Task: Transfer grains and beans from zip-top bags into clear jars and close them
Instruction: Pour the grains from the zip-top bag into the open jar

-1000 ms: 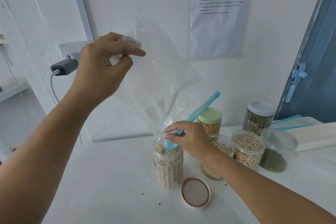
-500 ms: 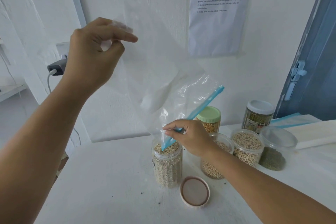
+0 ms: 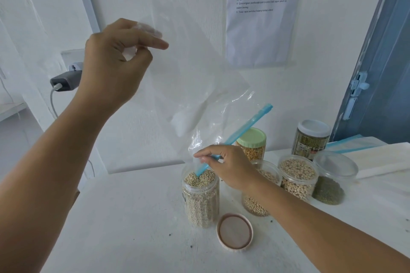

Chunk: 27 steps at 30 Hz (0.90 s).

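Right hand (image 3: pixel 226 167) hides bag (image 3: pixel 199 77) mouth; jar (image 3: pixel 200 197)

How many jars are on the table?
6. One full, open jar sits under the bag; one is behind the right hand; two open jars sit to its right; two lidded jars stand behind.

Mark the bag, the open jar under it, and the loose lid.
bag (image 3: pixel 199 77), head view, clear middle panel.
jar (image 3: pixel 200 204), head view, grain-filled wall.
lid (image 3: pixel 234 231), head view, inner face.
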Available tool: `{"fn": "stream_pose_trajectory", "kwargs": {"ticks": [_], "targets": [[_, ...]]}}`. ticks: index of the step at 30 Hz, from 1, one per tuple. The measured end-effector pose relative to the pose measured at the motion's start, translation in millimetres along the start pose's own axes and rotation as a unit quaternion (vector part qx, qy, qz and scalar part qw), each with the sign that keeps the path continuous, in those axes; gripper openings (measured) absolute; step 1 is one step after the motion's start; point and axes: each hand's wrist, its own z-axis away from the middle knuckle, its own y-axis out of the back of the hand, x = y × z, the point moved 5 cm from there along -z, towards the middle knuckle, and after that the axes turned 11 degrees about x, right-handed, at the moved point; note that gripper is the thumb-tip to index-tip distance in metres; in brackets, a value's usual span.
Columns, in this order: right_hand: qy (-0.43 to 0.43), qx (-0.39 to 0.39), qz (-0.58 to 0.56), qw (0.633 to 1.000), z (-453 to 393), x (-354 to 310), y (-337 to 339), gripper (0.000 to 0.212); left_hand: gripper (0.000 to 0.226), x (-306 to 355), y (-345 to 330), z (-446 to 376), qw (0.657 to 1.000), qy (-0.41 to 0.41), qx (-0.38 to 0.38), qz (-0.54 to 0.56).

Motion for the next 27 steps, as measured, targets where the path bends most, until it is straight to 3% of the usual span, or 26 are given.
{"fn": "stream_pose_trajectory", "kwargs": {"ticks": [6, 12, 18, 22, 27], "targets": [[-0.004, -0.017, 0.017, 1.0, 0.3, -1.2, -4.3, 0.023, 0.038, -3.2, -3.8, 6.9, 1.0, 0.006, -0.006, 0.0], [0.004, 0.023, 0.004, 1.0, 1.0, 2.1, 0.7, 0.011, 0.038, -4.2, -12.3, 11.5, 1.0, 0.022, -0.008, 0.01], [-0.004, -0.009, 0.0, 1.0, 3.5, 2.5, -1.0, 0.021, 0.037, -6.6, -14.3, 13.5, 1.0, 0.022, -0.009, 0.01], [0.016, 0.064, -0.032, 0.997, -0.6, 0.2, 2.7, 0.01, 0.037, -6.8, -8.2, 7.0, 1.0, 0.018, 0.0, 0.006], [0.009, 0.036, -0.09, 0.995, -5.8, 0.2, 4.8, 0.026, 0.037, -4.6, 9.8, -17.0, 0.999, 0.011, 0.038, 0.011]]}}
